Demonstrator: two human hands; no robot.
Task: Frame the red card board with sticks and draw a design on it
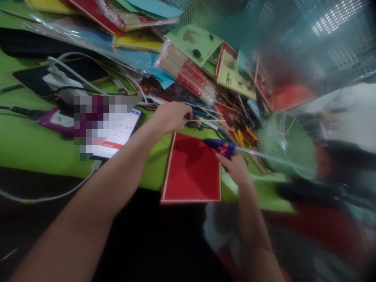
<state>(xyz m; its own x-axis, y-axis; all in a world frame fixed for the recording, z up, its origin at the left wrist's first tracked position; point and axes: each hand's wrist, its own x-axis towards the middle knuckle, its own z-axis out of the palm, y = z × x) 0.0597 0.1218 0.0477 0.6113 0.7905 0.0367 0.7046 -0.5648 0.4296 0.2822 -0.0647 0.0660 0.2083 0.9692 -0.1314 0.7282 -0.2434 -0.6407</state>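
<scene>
My right hand (237,168) is wrapped round a dark blue hot glue gun (220,145) with a red light glowing on it. A long clear glue stick (264,154) sticks out of its back. The gun's nozzle points left, over the top edge of a red card panel (194,168) bordered by pale wooden strips on at least three sides. Beyond that panel, my left hand (173,115) is closed in a pinch. From its fingertips a thin wooden stick (208,120) reaches to the right, above a clutter of sticks and tools.
A lit phone (120,135) on a white cable lies left, by a purple power strip (55,119). Bagged wooden sticks (188,72) and decorated card panels (235,74) are piled behind. Orange-handled tools (245,135) and a green basket (288,145) stand right.
</scene>
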